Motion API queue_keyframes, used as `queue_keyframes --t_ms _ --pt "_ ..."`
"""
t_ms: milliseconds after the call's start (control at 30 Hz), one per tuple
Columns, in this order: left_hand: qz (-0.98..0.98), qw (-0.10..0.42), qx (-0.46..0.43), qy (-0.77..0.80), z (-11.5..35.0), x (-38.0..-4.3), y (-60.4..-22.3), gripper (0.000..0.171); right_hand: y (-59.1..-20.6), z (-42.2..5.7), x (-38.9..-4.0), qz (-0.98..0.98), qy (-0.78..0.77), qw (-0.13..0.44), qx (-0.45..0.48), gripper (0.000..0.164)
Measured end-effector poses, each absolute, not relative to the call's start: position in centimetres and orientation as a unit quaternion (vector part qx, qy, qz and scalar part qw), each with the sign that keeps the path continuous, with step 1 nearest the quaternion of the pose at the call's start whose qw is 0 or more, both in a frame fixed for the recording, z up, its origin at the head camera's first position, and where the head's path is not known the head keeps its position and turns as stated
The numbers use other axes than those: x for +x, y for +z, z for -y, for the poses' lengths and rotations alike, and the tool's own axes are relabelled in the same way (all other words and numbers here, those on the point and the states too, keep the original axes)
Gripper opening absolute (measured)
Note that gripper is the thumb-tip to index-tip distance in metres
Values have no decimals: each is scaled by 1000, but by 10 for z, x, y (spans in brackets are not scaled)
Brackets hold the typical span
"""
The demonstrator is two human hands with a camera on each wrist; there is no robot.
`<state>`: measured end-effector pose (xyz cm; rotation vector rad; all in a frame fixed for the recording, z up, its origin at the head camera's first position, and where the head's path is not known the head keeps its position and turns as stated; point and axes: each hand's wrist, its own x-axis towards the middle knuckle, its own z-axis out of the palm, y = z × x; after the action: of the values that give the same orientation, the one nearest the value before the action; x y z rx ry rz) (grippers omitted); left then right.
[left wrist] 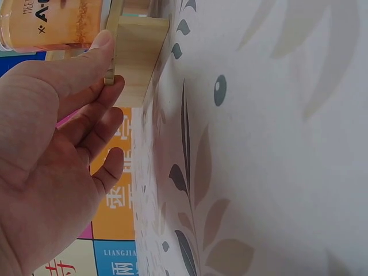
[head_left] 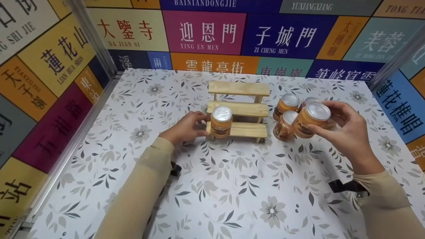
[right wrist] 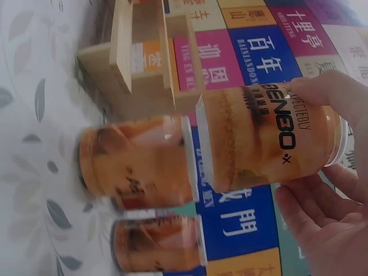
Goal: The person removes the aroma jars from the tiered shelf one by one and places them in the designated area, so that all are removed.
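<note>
In the head view, my right hand (head_left: 348, 129) holds an orange can (head_left: 307, 124) with a silver lid, thumb on one side and fingers on the other. It is raised off the table beside several similar cans (head_left: 282, 127). The right wrist view shows dark lettering on the held can (right wrist: 270, 138). On the lowest step of a small three-step wooden rack (head_left: 247, 130) stands another orange can (head_left: 221, 122). My left hand (head_left: 189, 127) pinches the left end of that step; in the left wrist view the thumb lies over the step's edge (left wrist: 114, 49), the index finger under it.
White cloth with grey flowers and leaves covers the table (head_left: 239, 186). Colourful panels with lettering form a wall (head_left: 206, 33) behind and at both sides. The grouped cans stand just right of the rack. Metal frame posts rise at the table's back corners.
</note>
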<state>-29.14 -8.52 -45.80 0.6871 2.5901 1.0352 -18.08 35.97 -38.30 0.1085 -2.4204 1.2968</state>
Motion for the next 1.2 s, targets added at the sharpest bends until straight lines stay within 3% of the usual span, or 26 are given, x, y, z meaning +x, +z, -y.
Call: queue_keyframes --t_ms 267,567,1200 --pt "-896 132 235 354 85 -291 -457 57 -377 -385 -181 866 462 191 4 73" --pt "-895 128 234 358 86 -293 -454 59 -400 -400 -193 873 450 186 -16 72" --pt "-889 127 243 367 85 -292 -460 59 -440 -407 -208 914 386 113 -50 79"
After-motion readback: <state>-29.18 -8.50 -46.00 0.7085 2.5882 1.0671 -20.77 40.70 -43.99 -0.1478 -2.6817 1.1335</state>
